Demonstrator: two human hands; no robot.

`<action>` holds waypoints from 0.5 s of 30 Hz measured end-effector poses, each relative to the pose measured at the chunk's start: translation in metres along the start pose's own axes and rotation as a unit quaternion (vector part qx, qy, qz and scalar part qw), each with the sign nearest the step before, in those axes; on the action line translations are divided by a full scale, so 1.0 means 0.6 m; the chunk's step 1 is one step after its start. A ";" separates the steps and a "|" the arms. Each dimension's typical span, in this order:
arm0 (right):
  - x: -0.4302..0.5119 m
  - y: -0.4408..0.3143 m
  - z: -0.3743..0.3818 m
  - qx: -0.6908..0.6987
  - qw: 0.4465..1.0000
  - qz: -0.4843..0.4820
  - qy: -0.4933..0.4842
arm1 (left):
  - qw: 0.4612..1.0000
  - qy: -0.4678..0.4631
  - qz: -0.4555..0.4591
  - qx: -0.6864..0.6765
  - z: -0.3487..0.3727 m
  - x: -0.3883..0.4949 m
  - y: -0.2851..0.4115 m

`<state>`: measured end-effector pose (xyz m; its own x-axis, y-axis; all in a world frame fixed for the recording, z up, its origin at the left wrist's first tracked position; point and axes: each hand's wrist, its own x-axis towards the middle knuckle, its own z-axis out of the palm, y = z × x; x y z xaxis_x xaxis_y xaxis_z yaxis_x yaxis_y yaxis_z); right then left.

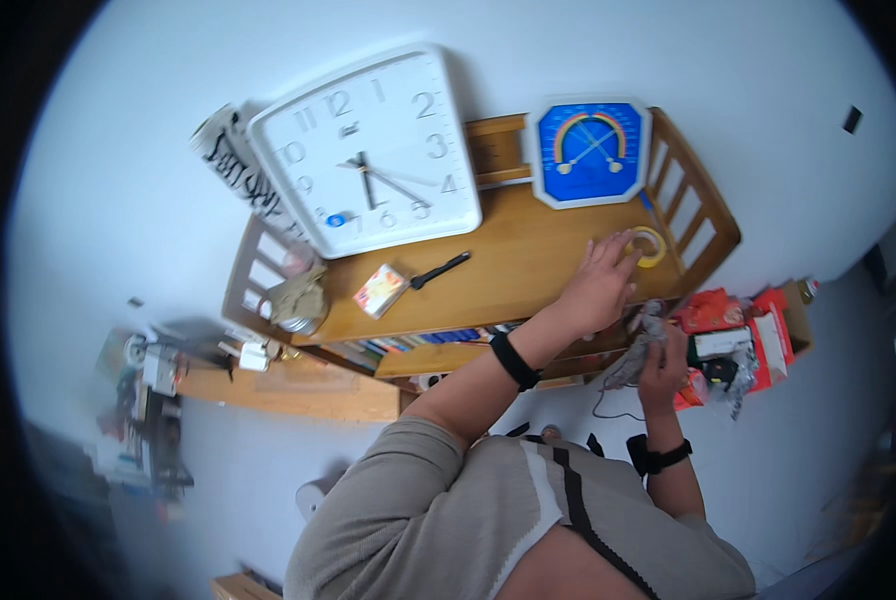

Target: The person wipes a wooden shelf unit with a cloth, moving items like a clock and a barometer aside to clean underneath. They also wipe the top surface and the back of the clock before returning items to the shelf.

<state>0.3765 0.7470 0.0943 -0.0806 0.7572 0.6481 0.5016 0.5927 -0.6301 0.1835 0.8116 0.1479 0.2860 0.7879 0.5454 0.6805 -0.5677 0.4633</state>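
Note:
My left hand (601,283) reaches palm down over the top of a wooden shelf unit (511,240). Its fingertips are at the left rim of a yellow roll of tape (659,252), which lies flat by the right end. The fingers look spread, and no grip around the roll shows. Lower down, in front of the shelf's edge, my right hand (665,364) holds a crumpled grey cloth (632,361). Part of that cloth is hidden behind the fingers. Black bands circle both wrists.
A large white wall clock (403,105) and a blue thermometer-hygrometer dial (586,184) lean at the back. A small patterned box (381,291), a black strap-like item (440,270) and a wrapped jar (298,300) stand left. A red-flapped carton (770,341) sits at the right. Books (410,343) fill a lower shelf.

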 end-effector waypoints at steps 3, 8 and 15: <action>0.017 -0.023 0.002 0.020 1.000 -0.014 -0.003 | 0.991 0.030 -0.070 0.109 -0.076 -0.062 -0.033; 0.092 -0.075 0.038 0.038 0.992 -0.120 -0.030 | 0.897 0.129 -0.167 0.389 -0.188 -0.156 -0.088; 0.185 -0.113 0.186 -0.200 0.937 -0.130 -0.253 | 0.893 0.042 -0.271 0.356 -0.224 -0.189 -0.105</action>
<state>0.2374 0.8216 0.1609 -0.5930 0.6948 0.4071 0.6832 0.7017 -0.2024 0.0175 0.7259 0.1510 -0.2471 0.8630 0.4407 0.9688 0.2114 0.1291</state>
